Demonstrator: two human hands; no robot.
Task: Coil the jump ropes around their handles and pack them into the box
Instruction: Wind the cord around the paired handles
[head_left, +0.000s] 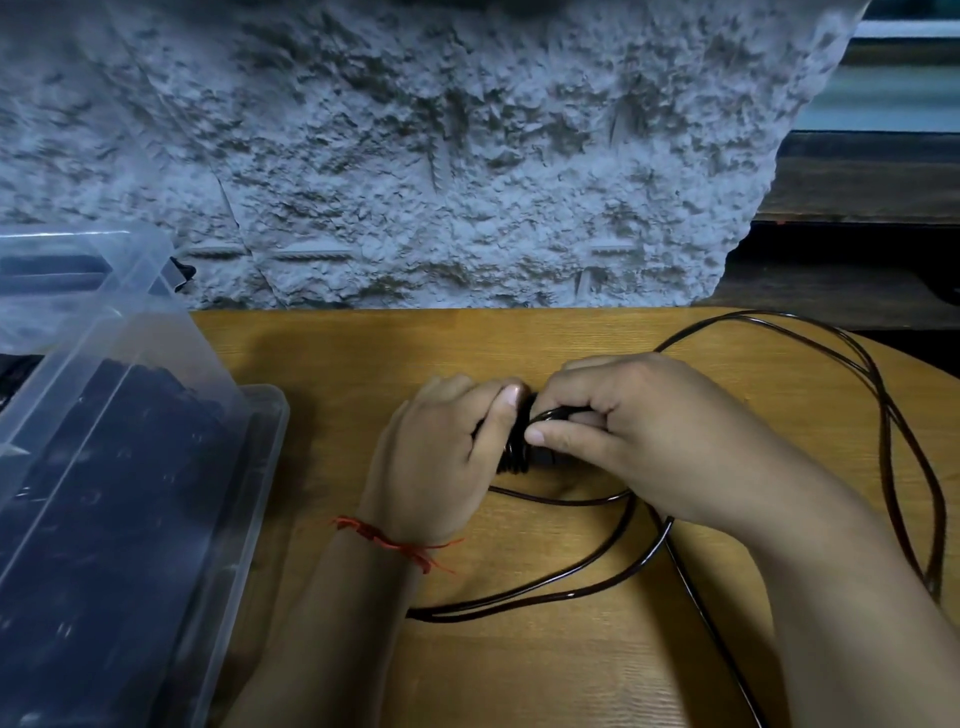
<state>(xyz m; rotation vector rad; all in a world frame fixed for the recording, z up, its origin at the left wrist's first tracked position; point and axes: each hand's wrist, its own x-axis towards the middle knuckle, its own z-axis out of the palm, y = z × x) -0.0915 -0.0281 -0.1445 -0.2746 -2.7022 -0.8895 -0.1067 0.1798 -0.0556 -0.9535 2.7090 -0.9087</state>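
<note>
Handles (511, 441) lie mid-table, long axis nine to three, left hand (441, 457) clamped round them while right-hand fingers (558, 435) pinch the black rope (597, 577) (slack trailing toward four o'clock) just beside the coil; box (254, 467) waits at nine.

Black jump rope (644, 566) partly coiled, apparently around handles; clear box (249, 499) left.

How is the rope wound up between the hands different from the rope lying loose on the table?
The wound rope sits in tight turns, side by side, around the handles; the loose rope spreads in wide loops over the wooden table. The wound rope is held by the left hand and right hand; the loose rope lies free. Both are the same dark, shiny cord.
</note>
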